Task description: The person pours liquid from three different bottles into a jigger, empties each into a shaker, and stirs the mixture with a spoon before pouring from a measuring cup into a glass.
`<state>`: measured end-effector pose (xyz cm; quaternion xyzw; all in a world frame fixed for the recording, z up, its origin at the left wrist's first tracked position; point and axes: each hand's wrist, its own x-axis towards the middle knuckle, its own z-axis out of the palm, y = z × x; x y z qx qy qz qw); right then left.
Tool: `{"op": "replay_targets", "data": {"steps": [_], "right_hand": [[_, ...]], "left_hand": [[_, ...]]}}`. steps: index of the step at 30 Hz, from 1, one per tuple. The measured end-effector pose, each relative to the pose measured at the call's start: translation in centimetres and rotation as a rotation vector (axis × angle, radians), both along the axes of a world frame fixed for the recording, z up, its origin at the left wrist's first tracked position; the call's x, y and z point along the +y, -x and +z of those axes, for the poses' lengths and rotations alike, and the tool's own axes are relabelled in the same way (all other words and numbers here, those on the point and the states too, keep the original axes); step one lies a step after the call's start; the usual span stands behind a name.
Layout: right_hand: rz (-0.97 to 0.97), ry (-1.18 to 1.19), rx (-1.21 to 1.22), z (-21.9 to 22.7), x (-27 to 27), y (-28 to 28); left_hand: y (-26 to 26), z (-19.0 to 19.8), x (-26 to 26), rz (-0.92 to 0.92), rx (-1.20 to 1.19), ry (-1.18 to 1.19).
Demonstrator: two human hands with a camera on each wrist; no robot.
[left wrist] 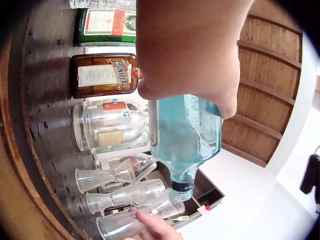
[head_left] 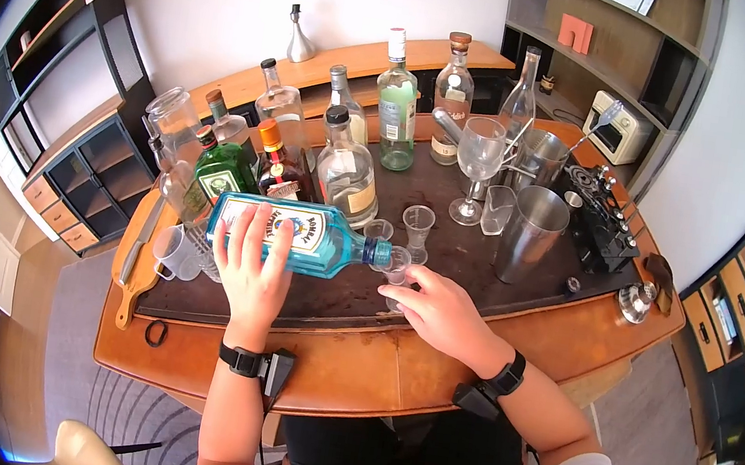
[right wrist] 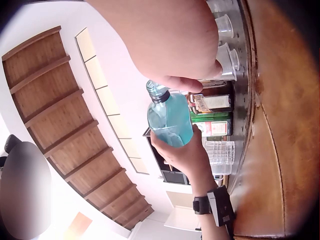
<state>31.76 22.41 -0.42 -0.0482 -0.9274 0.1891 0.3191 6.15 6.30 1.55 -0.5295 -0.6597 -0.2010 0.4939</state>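
My left hand [head_left: 249, 277] grips a blue glass gin bottle [head_left: 328, 250], tipped onto its side with the neck pointing right. The uncapped mouth is right at the rim of a clear double-ended jigger [left wrist: 120, 224], which my right hand [head_left: 451, 316] pinches between thumb and fingers near the table's front. Pale blue liquid shows inside the bottle [right wrist: 172, 120] in the right wrist view. Two more clear jiggers [head_left: 417, 227] stand just behind the held one. The right hand partly hides the held jigger in the head view.
Several liquor bottles [head_left: 347, 173] crowd the back and left of the dark mat. A wine glass [head_left: 480, 153], a small pitcher [head_left: 496, 213] and a steel shaker tin [head_left: 531, 239] stand to the right. A knife lies on a wooden board [head_left: 129, 280] at left.
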Motion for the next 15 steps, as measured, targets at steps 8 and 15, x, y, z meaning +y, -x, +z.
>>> {"op": "replay_targets", "data": {"steps": [8, 15], "right_hand": [[-0.013, -0.001, -0.010, -0.30, 0.03, 0.03], [-0.002, 0.029, 0.009, -0.38, -0.03, 0.11]], "left_hand": [[0.01, -0.23, 0.07, 0.009, -0.001, -0.038], [0.19, -0.44, 0.11, 0.026, -0.004, -0.042]]}}
